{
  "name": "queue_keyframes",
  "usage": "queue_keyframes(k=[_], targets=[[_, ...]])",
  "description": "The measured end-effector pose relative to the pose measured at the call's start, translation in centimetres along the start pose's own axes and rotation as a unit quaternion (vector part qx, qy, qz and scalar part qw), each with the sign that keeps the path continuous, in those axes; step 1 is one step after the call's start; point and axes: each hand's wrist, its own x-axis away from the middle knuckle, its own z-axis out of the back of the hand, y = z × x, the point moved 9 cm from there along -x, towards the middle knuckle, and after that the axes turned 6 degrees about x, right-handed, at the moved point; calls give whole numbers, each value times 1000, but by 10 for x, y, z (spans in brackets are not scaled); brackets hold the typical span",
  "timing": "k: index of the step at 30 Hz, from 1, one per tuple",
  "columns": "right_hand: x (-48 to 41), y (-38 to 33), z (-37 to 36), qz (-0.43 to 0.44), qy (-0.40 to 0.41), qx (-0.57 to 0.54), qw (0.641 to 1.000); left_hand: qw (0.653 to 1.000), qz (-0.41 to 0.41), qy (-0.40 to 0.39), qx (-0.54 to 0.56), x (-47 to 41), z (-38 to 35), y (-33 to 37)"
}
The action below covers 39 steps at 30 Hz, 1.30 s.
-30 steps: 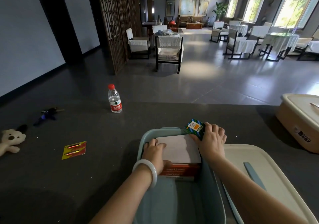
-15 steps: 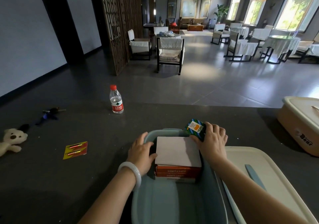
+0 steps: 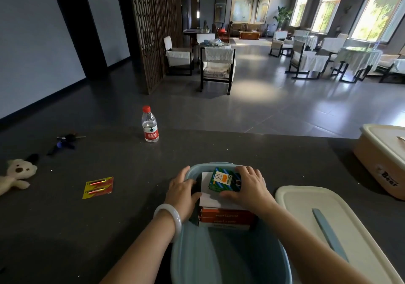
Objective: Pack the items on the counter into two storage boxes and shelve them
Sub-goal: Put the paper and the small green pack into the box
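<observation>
A blue storage box (image 3: 228, 259) stands on the dark counter (image 3: 109, 229) in front of me. Inside it lies a stack of orange-sided boxes (image 3: 225, 216) with a white top. A small green carton (image 3: 224, 179) lies on that white top, and my right hand (image 3: 249, 190) grips it from the right side. My left hand (image 3: 182, 190) rests on the blue box's left rim, fingers touching the stack's left edge. A beige storage box (image 3: 381, 163) with its lid on sits at the far right.
The blue box's cream lid (image 3: 324, 229) lies to its right. On the counter to the left are a water bottle (image 3: 150, 125), a yellow card (image 3: 98, 187), a plush bear (image 3: 16, 175) and a bunch of keys (image 3: 65, 141). Beyond the counter are chairs and tables.
My right hand has brought the green carton from the stack's far right corner down flat onto its white top. My left hand slid off the top to the stack's left edge.
</observation>
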Motion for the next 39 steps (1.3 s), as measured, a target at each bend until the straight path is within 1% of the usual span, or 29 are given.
queue_keyframes(k=[2, 4, 7, 9, 11, 14, 19, 23, 27, 30, 34, 39], targets=[[2, 2, 2, -13, 1, 21, 1000, 1000, 0, -1, -3, -1, -1, 0], [2, 1, 0, -13, -25, 23, 999, 1000, -2, -1, -5, -1, -1, -1], [1, -2, -8, 7, -113, -12, 993, 1000, -4, -5, 0, -1, -2, -1], [3, -2, -10, 38, -175, -19, 984, 1000, -3, -3, 3, -1, -1, -1], [7, -4, -12, 83, -227, 7, 970, 1000, -1, -4, 2, 0, -1, 0], [6, -14, -12, 132, -281, 56, 949, 1000, 1, -5, 9, 1, -1, 1], [-1, -33, -12, 169, -342, 122, 917, 999, -1, -17, 29, 4, -2, 3], [1, -33, -16, 180, -365, 181, 895, 1000, -1, -13, 15, 3, -2, 3], [1, -34, -18, 193, -363, 207, 888, 1000, 2, -18, 14, 3, -3, 3], [-3, -34, -15, 193, -356, 183, 896, 1000, 7, -20, 16, 4, -2, 3], [-9, -29, -11, 171, -341, 102, 919, 1000, 7, -23, 16, 3, -3, 3], [-11, -21, -13, 160, -322, 81, 929, 999, 7, -27, 22, 3, -3, 3]])
